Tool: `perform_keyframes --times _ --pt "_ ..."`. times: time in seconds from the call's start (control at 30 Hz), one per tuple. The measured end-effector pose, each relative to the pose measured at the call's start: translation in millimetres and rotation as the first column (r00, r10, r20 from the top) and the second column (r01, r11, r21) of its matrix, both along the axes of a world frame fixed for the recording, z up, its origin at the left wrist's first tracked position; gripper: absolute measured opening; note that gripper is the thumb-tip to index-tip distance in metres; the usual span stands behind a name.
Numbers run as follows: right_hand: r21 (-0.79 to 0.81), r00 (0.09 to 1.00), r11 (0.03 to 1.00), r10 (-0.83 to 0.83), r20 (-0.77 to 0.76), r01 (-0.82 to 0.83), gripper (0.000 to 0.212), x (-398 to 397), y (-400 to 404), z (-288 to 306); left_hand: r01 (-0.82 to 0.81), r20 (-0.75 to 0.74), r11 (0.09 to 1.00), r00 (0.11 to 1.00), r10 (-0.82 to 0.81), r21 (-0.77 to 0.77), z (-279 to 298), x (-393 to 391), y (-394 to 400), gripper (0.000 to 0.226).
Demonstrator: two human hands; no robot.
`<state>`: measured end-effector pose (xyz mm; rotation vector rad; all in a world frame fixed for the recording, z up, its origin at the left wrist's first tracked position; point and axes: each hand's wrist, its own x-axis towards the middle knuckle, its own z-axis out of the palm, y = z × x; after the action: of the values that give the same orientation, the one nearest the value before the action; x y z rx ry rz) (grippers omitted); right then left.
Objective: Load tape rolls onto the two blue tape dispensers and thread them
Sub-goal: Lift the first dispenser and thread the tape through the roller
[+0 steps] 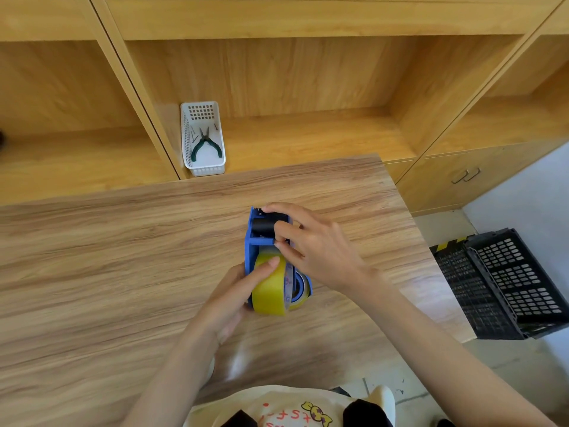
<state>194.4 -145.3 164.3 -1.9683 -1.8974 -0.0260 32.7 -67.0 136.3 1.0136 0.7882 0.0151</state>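
Note:
A blue tape dispenser [253, 241] stands on the wooden table [123, 257], its black roller end pointing away from me. A yellowish tape roll [271, 291] sits on its hub at the near end. My left hand [237, 291] grips the roll and the dispenser's left side, thumb pressed on top of the roll. My right hand [311, 245] reaches over the dispenser's right side, its fingertips pinching at the frame between roll and roller, index finger at the far end. Whether a tape end is between those fingers is hidden. Only one dispenser is in view.
A white plastic basket [203, 140] holding green-handled pliers stands on the wooden shelf behind the table. Black plastic crates [508, 282] sit on the floor to the right of the table edge. Cabinet doors with handles lie at the far right.

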Motion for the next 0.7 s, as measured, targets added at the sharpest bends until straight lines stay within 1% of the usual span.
perform_keyframes --times 0.13,0.2,0.33,0.4,0.5,0.6,0.63,0.7 --pt "-0.056 1.0 0.998 0.013 0.022 -0.012 0.01 3.9 -1.5 -2.8 -0.001 -0.018 1.0 1.0 0.001 0.021 -2.3 -0.3 1.4 0.04" --pt "-0.046 0.999 0.999 -0.001 0.032 0.002 0.01 4.3 -1.1 -3.7 0.032 -0.009 0.999 0.999 -0.032 0.026 -3.7 -2.5 3.4 0.042" --pt "-0.013 0.997 0.998 -0.064 0.035 0.065 0.009 3.8 0.8 -6.4 0.109 0.01 0.99 0.994 -0.111 0.086 -5.5 -6.3 3.9 0.046" --pt "-0.017 0.996 0.997 -0.079 0.038 0.08 0.009 2.8 1.6 -7.5 0.13 0.025 0.987 0.991 -0.133 0.094 -7.2 -8.9 6.0 0.053" --pt "-0.017 0.995 0.995 -0.103 -0.01 0.103 0.011 3.4 4.2 -5.0 0.169 0.043 0.981 0.984 -0.173 0.093 -11.1 -13.5 7.6 0.062" --pt "-0.001 0.983 0.985 -0.173 -0.065 0.173 0.012 6.7 8.9 -1.3 0.23 0.039 0.964 0.971 -0.237 0.13 -14.3 -17.8 5.5 0.069" --pt "-0.007 0.98 0.982 -0.189 -0.069 0.189 0.012 7.1 10.4 -0.3 0.242 0.037 0.963 0.968 -0.248 0.116 -13.9 -17.6 4.7 0.071" --pt "-0.016 0.978 0.98 -0.201 -0.048 0.2 0.015 6.6 12.9 1.6 0.215 0.03 0.976 0.976 -0.217 0.039 -11.8 -13.9 2.9 0.076"
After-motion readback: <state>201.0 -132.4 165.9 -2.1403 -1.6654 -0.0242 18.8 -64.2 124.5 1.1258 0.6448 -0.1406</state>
